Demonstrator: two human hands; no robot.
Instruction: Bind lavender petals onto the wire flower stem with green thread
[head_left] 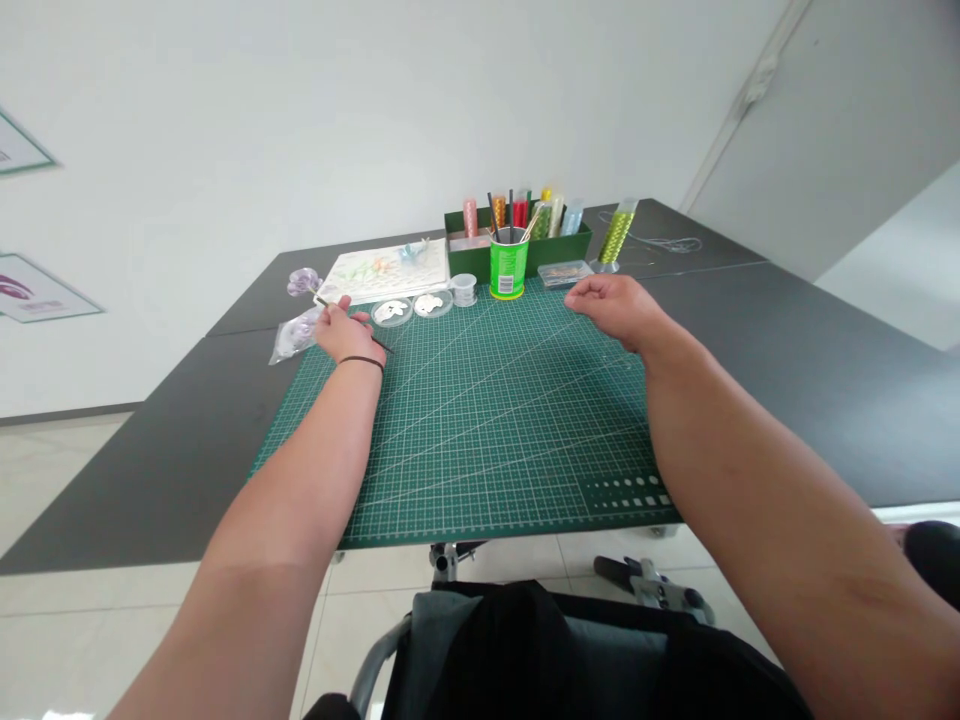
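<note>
My left hand point(343, 333) rests at the far left edge of the green cutting mat point(487, 420), its fingers closed on a thin dark stem point(379, 345) that runs back to a pale purple flower point(303, 282). A clear bag with purple pieces point(294, 335) lies just left of that hand. My right hand point(615, 305) hovers over the mat's far right part, fingers curled in a loose fist; I cannot make out anything in it. It is close to a small clear box point(565, 273).
Behind the mat stand a green can of tools point(508, 265), a green organiser with bead tubes point(517, 235), a green spool point(616, 235), a thread spool point(464, 289), two small clear dishes point(411, 308) and a printed sheet point(386, 268). The dark table point(810, 350) continues both sides.
</note>
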